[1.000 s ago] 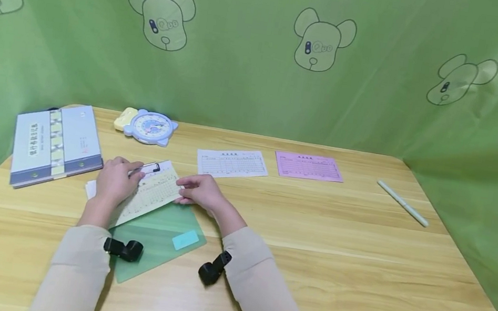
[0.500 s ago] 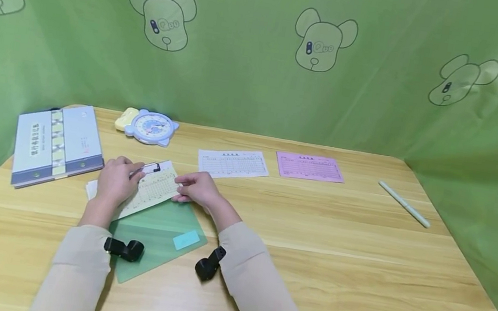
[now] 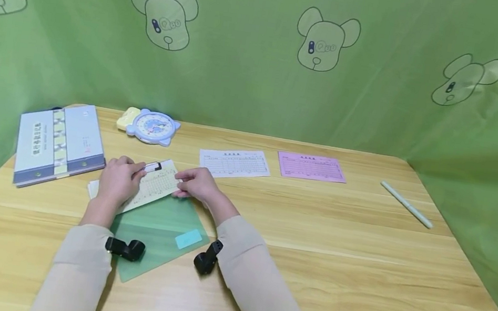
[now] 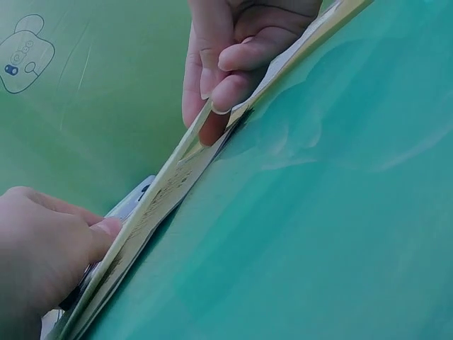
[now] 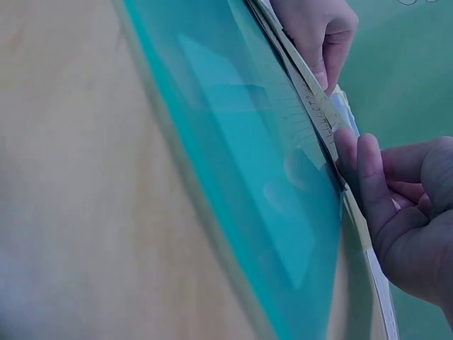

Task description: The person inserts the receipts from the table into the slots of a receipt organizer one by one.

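In the head view a pale yellow printed form lies at a slant over white paper and a translucent green folder. My left hand bends over the stack's left part, thumb and forefinger pinching at a metal and black clip by the far edge. With thumb and fingers my right hand pinches the form's right edge. The left wrist view shows the form tilted up off the sheet under it, with a gap between. From the right wrist view, my right fingertips are at that edge.
A blue-white account book lies at the left, beside a blue toy-like clock and a yellow block. Farther right are a white form, a pink form and a pale green pen. Green curtain hangs behind.
My right hand has moved a little away from the body with the yellow form's edge. The form's near edge has drawn back, showing more of the green folder. The left hand stays at the clip.
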A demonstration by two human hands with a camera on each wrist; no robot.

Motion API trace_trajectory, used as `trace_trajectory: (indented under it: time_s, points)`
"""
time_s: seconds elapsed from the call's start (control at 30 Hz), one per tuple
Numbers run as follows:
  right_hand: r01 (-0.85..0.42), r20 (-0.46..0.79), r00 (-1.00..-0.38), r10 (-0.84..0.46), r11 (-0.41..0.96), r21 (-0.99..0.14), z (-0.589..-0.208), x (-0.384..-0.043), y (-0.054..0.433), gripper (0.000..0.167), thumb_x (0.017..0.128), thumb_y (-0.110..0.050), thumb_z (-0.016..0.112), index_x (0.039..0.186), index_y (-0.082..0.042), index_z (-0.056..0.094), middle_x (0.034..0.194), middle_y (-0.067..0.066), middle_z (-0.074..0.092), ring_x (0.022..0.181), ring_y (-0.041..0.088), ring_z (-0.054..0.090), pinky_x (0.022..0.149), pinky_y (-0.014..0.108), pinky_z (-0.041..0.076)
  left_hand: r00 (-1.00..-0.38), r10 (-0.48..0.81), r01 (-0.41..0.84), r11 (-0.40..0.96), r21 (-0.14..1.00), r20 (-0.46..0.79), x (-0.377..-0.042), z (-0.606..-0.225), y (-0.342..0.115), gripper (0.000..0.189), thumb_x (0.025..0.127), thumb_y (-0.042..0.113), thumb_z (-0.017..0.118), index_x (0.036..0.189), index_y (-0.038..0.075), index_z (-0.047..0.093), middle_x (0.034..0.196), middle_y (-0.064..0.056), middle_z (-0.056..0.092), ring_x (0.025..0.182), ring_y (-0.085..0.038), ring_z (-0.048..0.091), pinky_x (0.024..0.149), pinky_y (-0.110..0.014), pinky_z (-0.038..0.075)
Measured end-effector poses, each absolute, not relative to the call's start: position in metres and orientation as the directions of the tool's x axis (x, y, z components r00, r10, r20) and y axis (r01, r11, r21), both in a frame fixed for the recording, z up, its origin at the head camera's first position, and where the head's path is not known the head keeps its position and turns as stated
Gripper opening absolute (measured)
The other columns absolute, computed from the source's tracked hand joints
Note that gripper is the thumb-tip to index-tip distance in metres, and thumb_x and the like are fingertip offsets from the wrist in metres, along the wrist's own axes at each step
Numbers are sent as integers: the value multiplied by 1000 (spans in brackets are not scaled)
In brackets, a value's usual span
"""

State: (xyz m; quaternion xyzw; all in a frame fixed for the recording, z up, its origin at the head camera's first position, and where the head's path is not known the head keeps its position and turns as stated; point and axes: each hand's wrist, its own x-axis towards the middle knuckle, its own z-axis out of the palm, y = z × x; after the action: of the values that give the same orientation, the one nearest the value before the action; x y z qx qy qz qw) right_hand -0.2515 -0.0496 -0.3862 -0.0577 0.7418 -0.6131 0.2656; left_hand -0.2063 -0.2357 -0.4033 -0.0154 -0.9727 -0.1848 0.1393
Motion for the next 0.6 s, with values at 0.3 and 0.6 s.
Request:
trace_trajectory:
  time_s: [0.3, 0.6]
  points:
    - [210, -295, -866, -404, 242, -947, -388, -258, -55, 29, 77, 13, 53, 105, 6, 57, 83, 13, 54, 57, 19, 60, 56, 25, 49, -961, -29, 74, 933, 352, 277, -207, -404, -235, 30, 86, 17, 52, 110, 2, 58, 96, -21, 52, 86, -35, 44, 75, -44, 35]
    - [205, -296, -866, -403, 255, -945, -390, -258, -56, 30, 78, 11, 53, 107, 3, 57, 87, 11, 54, 58, 18, 60, 57, 25, 49, -963, -30, 70, 932, 356, 268, -208, -405, -236, 31, 85, 18, 53, 111, 2, 57, 97, -21, 51, 88, -35, 43, 75, -45, 34]
